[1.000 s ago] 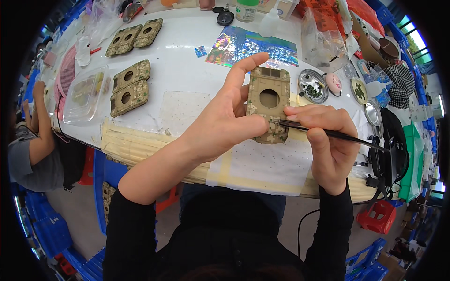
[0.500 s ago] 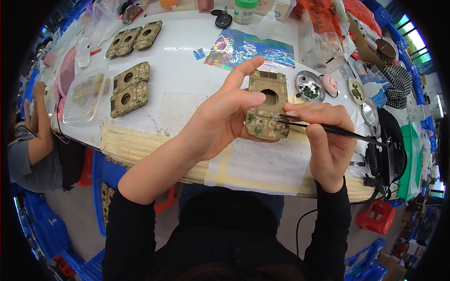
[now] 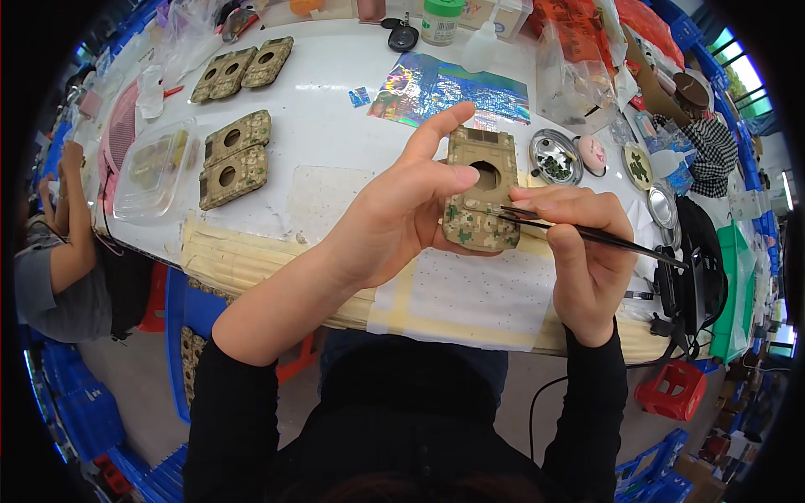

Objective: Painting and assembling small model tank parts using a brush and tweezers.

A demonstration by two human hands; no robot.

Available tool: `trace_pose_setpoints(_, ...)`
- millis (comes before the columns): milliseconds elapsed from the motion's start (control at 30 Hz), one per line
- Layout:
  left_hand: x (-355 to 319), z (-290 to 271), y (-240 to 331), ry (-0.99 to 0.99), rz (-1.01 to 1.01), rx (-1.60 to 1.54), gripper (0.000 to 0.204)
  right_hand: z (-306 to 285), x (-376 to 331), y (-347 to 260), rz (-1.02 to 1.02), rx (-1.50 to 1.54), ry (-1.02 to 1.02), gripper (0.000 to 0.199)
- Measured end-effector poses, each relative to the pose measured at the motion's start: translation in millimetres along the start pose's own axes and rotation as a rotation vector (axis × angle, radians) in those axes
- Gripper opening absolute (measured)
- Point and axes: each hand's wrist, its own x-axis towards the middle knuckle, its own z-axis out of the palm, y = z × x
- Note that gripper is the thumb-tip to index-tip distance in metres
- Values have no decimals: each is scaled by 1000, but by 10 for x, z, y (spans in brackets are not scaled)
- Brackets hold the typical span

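My left hand [image 3: 394, 210] grips a camouflage-painted model tank hull [image 3: 480, 220] above the table's front edge. Its thumb lies beside the round hole in the hull's top, and the index finger sticks out past the far end. Black tweezers [image 3: 616, 240] are held between the thumb and fingers of my right hand [image 3: 594, 251]. Their tips touch or hover just over the hull's upper face, below the round hole; whether they pinch anything is too small to tell. Under the hull lies a white sheet [image 3: 457, 306] dotted with tiny dark specks.
Similar hulls [image 3: 235, 176] stand in pairs on the left, near a clear plastic box [image 3: 155, 172]. Beyond my hands lies shiny holographic film [image 3: 453, 90]. A round metal dish [image 3: 554, 158] with small dark green parts sits to the right. Another person [image 3: 63, 260] is at far left.
The tweezers' tips appear to have drawn closer together on the hull. Both hands and the hull stay almost in place; the whole view has shifted slightly.
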Motion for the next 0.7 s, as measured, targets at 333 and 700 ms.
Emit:
trace_pose_setpoints(333,1,-5,-1,8,12,3,78,-6,1,-3,-7,1,-14,10)
trace_pose_setpoints(700,16,38,-27,130,81,133,67,-178,-45,-160,-78,-234,127,13)
